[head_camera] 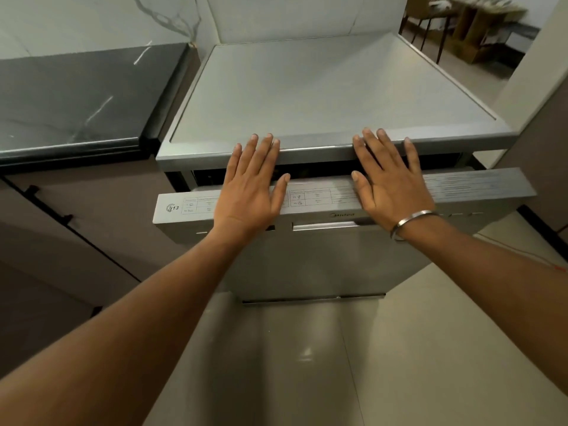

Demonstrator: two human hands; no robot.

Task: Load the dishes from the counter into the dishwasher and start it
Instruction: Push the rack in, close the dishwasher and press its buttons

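Both hands lie flat with fingers straight, gripping nothing: left hand [250,179] and right hand [388,176] press the dishwasher [307,96] door's [338,262] slightly ajar top edge. Fingertips overlapping the gap could get pinched; no dishes show.

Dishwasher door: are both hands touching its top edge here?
Touching. The head view shows the left hand and right hand lying flat, fingers straight, across the top edge of the slightly open dishwasher door.
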